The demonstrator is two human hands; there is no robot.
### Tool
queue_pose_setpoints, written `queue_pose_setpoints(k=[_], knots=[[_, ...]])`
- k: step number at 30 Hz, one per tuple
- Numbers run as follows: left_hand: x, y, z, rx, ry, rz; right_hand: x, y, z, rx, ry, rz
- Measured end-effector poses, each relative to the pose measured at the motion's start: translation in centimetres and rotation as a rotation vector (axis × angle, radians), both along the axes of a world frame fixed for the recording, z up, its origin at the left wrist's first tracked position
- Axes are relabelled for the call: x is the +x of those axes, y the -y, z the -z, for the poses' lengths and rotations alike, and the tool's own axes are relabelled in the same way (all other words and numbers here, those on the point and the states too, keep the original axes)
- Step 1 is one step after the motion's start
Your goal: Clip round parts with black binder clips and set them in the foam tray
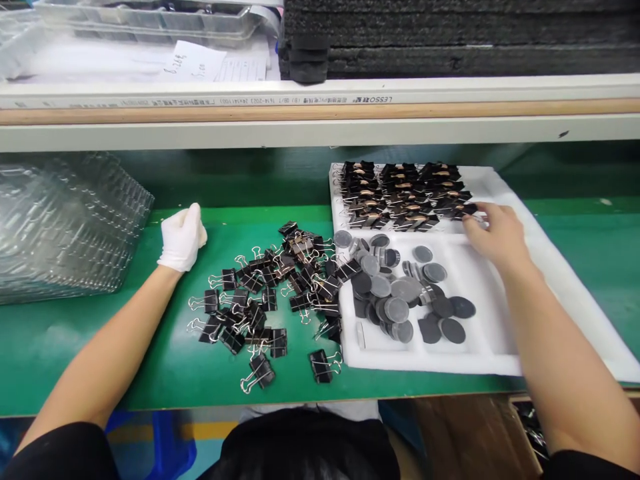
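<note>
My left hand (182, 238), in a white glove, rests closed on the green table (215, 390), left of a loose heap of black binder clips (255, 313). Whether anything is inside its fingers is hidden. My bare right hand (495, 230) pinches a black binder clip (467, 212) at the right end of the front row of clips in the white foam tray (547, 267). Rows of clips (400, 193) stand in the tray's rear compartment. Grey and black discs (395, 309) lie loosely piled in the front compartment.
Stacked clear plastic trays (65, 227) stand at the left. A white shelf edge (250, 133) crosses above the table, carrying black foam sheets (450, 40), papers (195, 63) and a clear tray (150, 23). Below right sits a cardboard box (470, 437).
</note>
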State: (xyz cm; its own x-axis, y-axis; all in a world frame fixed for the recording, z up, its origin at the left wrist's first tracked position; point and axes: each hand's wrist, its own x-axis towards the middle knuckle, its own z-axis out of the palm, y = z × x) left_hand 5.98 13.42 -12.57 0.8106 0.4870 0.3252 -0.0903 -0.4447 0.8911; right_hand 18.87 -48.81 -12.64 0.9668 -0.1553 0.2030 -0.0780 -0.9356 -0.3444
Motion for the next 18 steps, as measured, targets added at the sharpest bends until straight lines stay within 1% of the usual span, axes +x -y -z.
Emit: queue_pose_setpoints(k=[2, 3, 6, 9, 11, 14, 16, 18], knots=[[0.2, 0.1, -0.1, 0.008, -0.001, 0.024, 0.0, -0.1, -0.1, 0.002, 0.001, -0.001], [0.4, 0.1, -0.1, -0.018, -0.004, 0.051, -0.1, -0.2, -0.2, 0.003, 0.0, 0.001], [0.7, 0.1, -0.2, -0.202, 0.011, 0.159, -0.2, -0.4, -0.4, 0.01, -0.002, 0.004], [-0.5, 0.3, -0.4, -0.335, 0.043, 0.216, -0.2, -0.5, -0.5, 0.021, 0.001, 0.006], [-2.4, 0.5, -0.5, -0.358, 0.034, 0.239, -0.2, -0.5, -0.5, 0.027, 0.005, 0.007], [-6.8, 1.0, -0.4, -0.326, 0.001, 0.272, -0.1, -0.4, -0.3, 0.036, 0.013, 0.004], [-10.2, 1.4, -0.1, -0.265, 0.013, 0.284, -0.1, -0.4, -0.2, 0.036, 0.015, 0.0], [-13.8, 1.9, 0.4, -0.134, 0.006, 0.26, -0.2, -0.5, -0.3, 0.03, 0.01, -0.003]])
